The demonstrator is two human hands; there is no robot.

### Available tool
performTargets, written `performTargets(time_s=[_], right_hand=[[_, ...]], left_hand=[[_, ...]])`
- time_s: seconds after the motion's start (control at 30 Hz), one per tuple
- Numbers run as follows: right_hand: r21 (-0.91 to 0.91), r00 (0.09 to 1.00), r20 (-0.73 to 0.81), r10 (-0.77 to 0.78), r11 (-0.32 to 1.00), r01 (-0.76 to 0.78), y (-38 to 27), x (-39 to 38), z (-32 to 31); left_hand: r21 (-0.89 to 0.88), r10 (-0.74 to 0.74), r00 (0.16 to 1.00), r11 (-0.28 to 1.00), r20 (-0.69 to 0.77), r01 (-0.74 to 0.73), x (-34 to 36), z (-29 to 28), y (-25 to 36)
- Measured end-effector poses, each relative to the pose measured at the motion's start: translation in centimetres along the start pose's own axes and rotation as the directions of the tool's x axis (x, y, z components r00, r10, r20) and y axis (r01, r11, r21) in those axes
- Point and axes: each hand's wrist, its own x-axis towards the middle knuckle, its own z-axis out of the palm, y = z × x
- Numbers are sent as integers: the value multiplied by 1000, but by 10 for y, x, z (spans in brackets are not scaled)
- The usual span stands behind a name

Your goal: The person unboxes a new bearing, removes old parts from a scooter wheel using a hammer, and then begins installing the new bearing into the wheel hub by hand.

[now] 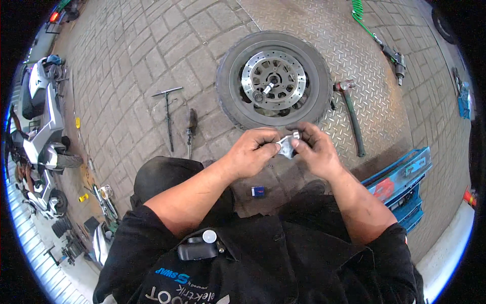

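Note:
My left hand [254, 150] and my right hand [315, 148] meet in front of me, both gripping a small clear plastic packet [287, 147] with a small metal part at its top. Just beyond the hands a motorcycle wheel [274, 79] lies flat on the ground, with a black tyre, a silver brake disc and a short metal piece standing at its hub. A small blue box [258, 191] lies on the ground below my hands, between my knees.
A green-handled hammer [351, 114] lies right of the wheel. A T-handle wrench [167, 114] and another tool [191, 126] lie to the left. An air tool on a green coiled hose [390, 50] lies far right. A blue toolbox [402, 182] stands at my right. Scooters [40, 121] are parked far left.

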Motion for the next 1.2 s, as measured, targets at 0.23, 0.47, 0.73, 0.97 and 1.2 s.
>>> performTargets(time_s=[0.23,0.47,0.73,0.97,1.2], right_hand=[[-293,969,-247,14,952,-89,27,38,-23],[-902,974,17,-226,416,112,46,183,-41],[-949,971,49,-236,291,119,82,229,-23],[-947,936,130,-328,240,216,85,222,-28],[-953,931,94,-353,240,187,91,216,-23]], left_hand=[[636,20,987,763,160,-119,-81,-117,33],[499,79,992,858,100,-119,-89,-148,15],[606,-91,992,795,88,20,-94,-178,-27],[542,-125,987,839,103,49,-87,-180,-28],[559,-132,987,827,95,57,-87,-179,-28]])
